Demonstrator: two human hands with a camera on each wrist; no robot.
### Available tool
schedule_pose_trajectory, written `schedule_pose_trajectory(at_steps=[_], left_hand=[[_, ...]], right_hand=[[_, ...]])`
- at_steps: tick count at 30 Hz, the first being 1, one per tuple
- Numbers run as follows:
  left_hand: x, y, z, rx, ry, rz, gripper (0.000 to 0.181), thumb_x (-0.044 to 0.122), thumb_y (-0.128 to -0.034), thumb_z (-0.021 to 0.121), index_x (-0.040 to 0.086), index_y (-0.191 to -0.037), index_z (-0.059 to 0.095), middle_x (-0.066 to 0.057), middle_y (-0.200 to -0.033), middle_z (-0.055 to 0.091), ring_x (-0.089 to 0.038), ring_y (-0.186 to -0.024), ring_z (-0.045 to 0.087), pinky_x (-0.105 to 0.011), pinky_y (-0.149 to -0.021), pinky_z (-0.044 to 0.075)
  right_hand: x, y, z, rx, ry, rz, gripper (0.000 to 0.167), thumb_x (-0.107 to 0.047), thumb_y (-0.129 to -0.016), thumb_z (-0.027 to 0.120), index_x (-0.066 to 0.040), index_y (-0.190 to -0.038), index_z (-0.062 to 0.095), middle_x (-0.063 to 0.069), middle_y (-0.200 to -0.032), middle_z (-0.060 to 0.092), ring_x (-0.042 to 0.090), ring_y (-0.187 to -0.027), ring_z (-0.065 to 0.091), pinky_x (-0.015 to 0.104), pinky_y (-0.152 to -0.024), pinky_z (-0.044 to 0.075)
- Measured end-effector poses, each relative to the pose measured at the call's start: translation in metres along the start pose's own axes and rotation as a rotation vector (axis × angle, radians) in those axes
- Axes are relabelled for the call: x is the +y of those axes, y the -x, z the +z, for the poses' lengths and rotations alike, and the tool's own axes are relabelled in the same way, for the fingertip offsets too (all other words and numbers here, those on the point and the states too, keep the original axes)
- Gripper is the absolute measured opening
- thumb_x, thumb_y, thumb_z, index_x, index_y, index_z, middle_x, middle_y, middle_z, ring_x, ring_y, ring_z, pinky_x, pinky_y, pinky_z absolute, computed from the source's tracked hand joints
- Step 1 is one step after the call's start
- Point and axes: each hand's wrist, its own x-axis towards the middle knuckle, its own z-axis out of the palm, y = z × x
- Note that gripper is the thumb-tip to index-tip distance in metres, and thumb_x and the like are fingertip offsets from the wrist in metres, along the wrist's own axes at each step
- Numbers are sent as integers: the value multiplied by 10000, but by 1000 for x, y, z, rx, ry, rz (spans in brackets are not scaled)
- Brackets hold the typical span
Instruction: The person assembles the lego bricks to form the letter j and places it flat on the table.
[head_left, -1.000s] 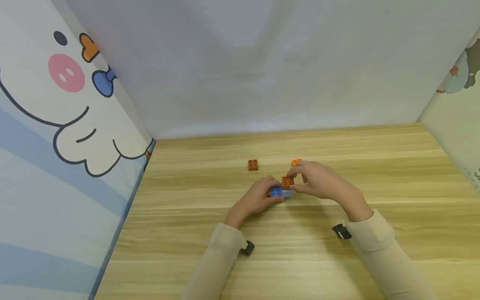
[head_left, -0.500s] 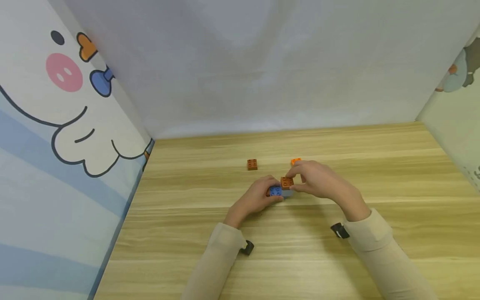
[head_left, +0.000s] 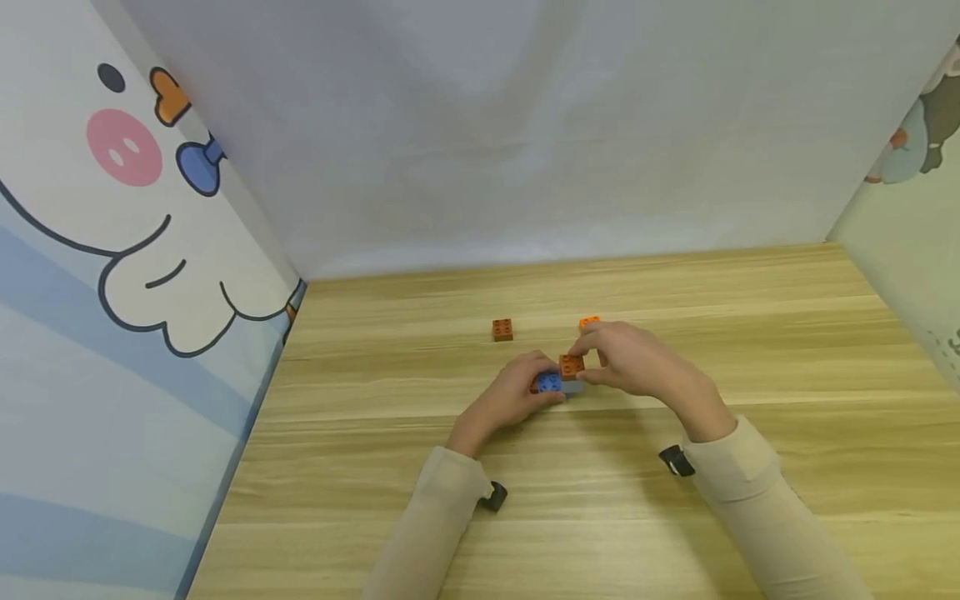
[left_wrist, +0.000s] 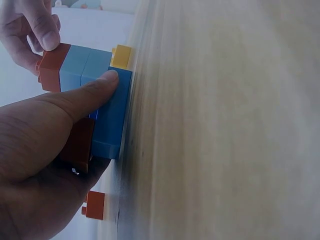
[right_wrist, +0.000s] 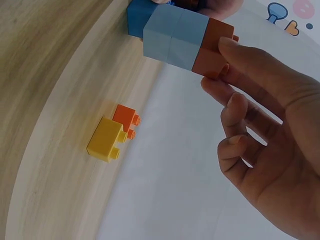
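Note:
My left hand (head_left: pixel 517 389) grips the lower part of a toy-brick build, its thumb on the long dark blue brick (left_wrist: pixel 111 120) at the base. A blue brick (head_left: pixel 550 382) and a brown brick (left_wrist: pixel 78 142) sit on that base within the grip. Beside them, two light blue bricks (right_wrist: pixel 172 32) rise in a stack. A reddish-brown brick (head_left: pixel 572 367) caps this stack, touching the upper light blue one. My right hand (head_left: pixel 633 358) pinches that top brick between thumb and index finger; its other fingers are curled loosely in the right wrist view.
Behind the left hand, a separate brown brick (head_left: pixel 502 330) lies on the wooden table (head_left: pixel 360 467). An orange brick (head_left: pixel 590 321) lies behind the right hand, with a yellow brick (right_wrist: pixel 106 140) close to it. White sheeting (head_left: pixel 480 183) stands along the table's far edge.
The head view has shifted slightly. Both hands keep their hold, and the bricks show no clear movement relative to each other.

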Motion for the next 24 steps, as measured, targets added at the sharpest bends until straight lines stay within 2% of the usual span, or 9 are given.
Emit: schedule_pose_trajectory(at_steps=[8, 17, 24], left_hand=[[-2, -1, 1, 3, -1, 2, 372, 291, -976, 704, 77, -1277, 662, -58, -1162, 658, -146, -945, 545, -254, -820, 450], [-5, -2, 4, -4, 0, 4, 401, 318, -970, 710, 88, -1294, 662, -51, -1188, 662, -135, -970, 561, -247, -840, 464], [-6, -3, 3, -2, 7, -1, 400, 322, -965, 714, 88, -1285, 665, -47, -1182, 663, -135, -977, 560, -253, -851, 459]], right_hand=[[3, 2, 2, 15, -45, -10, 276, -169, -923, 753, -107, -1193, 748, 163, -1330, 677, 76, -706, 562, 299, -696, 501], [11, 2, 4, 16, -75, -26, 283, -168, -906, 771, -113, -1182, 741, 59, -1186, 727, 83, -740, 546, 267, -693, 475], [14, -1, 1, 33, -101, -59, 291, -195, -920, 764, -77, -1184, 736, 76, -1168, 720, 72, -735, 533, 262, -682, 472]])
